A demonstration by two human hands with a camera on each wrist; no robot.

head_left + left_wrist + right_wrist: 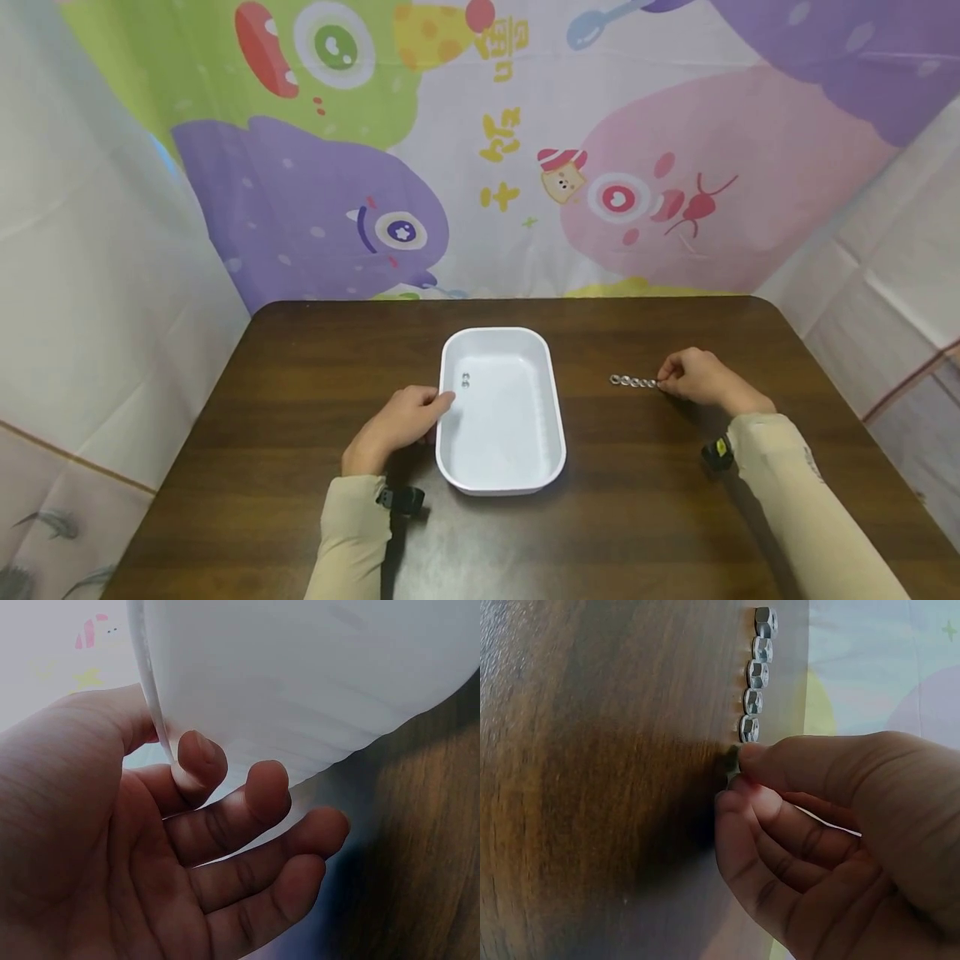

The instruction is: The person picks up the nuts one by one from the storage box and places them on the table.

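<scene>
A white rectangular tray point(501, 483) stands on the table. My left hand point(400, 421) grips its left rim, the thumb over the edge and the curled fingers point(266, 791) under the outer wall. Two small metal nuts point(466, 380) lie inside the tray near its left wall. To the right of the tray, several shiny hex nuts point(757, 673) form a row on the tabletop. At the row's right end my right hand point(697, 377) pinches a nut point(733, 759) between thumb and fingertips; the fingers mostly hide it.
The dark wood-grain table point(300, 350) has rounded far corners. Behind it hangs a cloth point(517, 250) printed with cartoon monsters, and pale cloths flank both sides. A black strap device point(405, 500) sits on the left wrist, another camera strap point(717, 452) on the right.
</scene>
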